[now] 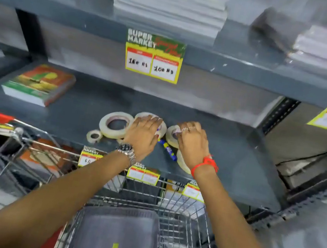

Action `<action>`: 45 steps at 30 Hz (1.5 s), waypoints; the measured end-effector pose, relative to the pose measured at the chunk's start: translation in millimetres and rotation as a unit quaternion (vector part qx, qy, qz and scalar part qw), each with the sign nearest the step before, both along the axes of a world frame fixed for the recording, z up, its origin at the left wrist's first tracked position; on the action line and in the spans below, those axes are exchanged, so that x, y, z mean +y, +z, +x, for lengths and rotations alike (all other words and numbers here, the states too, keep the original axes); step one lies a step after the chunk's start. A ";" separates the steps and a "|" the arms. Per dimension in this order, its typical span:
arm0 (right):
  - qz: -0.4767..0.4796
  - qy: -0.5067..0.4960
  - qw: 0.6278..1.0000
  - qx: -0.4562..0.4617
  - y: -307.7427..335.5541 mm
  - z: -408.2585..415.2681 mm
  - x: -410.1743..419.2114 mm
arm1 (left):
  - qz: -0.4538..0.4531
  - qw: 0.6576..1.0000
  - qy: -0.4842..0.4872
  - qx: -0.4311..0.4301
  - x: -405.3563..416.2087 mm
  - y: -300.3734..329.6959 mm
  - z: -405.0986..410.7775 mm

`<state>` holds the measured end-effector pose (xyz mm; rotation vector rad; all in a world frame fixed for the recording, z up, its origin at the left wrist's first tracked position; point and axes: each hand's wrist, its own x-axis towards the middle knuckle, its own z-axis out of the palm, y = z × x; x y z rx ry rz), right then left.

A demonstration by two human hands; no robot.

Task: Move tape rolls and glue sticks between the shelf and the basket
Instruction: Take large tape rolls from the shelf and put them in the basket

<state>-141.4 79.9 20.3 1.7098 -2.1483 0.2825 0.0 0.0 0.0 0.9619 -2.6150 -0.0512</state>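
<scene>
Grey metal shelving [231, 144] fills the scene, with stacks of paper on the upper level and a yellow price tag [153, 56] hanging from its edge. On the middle shelf, several masking tape rolls lie flat: a large roll [115, 124] left of the hands, a small roll [94, 136] nearer the front edge. The left hand [143, 134] rests palm down, fingers spread, over another roll [163, 127]. The right hand [193, 142], fingers curled, pinches the rim of a roll [170, 135]. A blue glue stick [167, 149] lies between the hands. A book [39, 85] sits far left. Below, a wire basket [180, 232] holds a grey tray [116, 238].
</scene>
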 end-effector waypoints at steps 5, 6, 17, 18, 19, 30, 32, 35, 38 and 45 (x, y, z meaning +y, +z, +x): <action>0.166 -0.049 0.983 -0.069 -23.2 -10.2 -24.6 | 0.083 0.992 0.017 -0.091 -29.3 -21.8 -17.2; 0.182 -0.058 0.979 -0.073 -28.3 -11.5 -26.5 | 0.092 0.990 0.016 -0.108 -33.9 -29.1 -18.8; 0.245 -0.116 0.959 -0.079 -58.9 -25.6 -47.5 | 0.066 0.973 0.021 -0.221 -67.5 -41.8 -37.6; 0.229 -0.116 0.963 -0.078 -59.2 -26.0 -43.9 | 0.060 0.976 0.017 -0.211 -66.7 -41.6 -36.7; 0.211 -0.117 0.967 -0.078 -59.1 -25.0 -38.5 | 0.057 0.979 0.014 -0.195 -64.2 -41.3 -34.3; -0.056 -0.001 0.993 -0.102 -125.9 44.4 87.5 | 0.117 0.973 -0.087 0.181 55.0 -96.3 98.8; -0.029 0.045 0.991 -0.125 -149.9 62.3 105.9 | 0.168 0.971 -0.072 0.154 81.0 -128.9 127.5; 0.055 0.095 0.986 -0.126 -187.2 79.8 123.0 | 0.237 0.967 -0.027 0.090 106.3 -185.1 163.5; 0.202 0.111 0.962 -0.150 -229.2 92.6 132.5 | 0.327 0.944 0.047 -0.015 118.9 -236.5 185.3; 0.528 0.047 0.820 -0.215 -308.0 114.9 140.6 | 0.410 0.884 0.076 -0.211 136.2 -307.7 192.2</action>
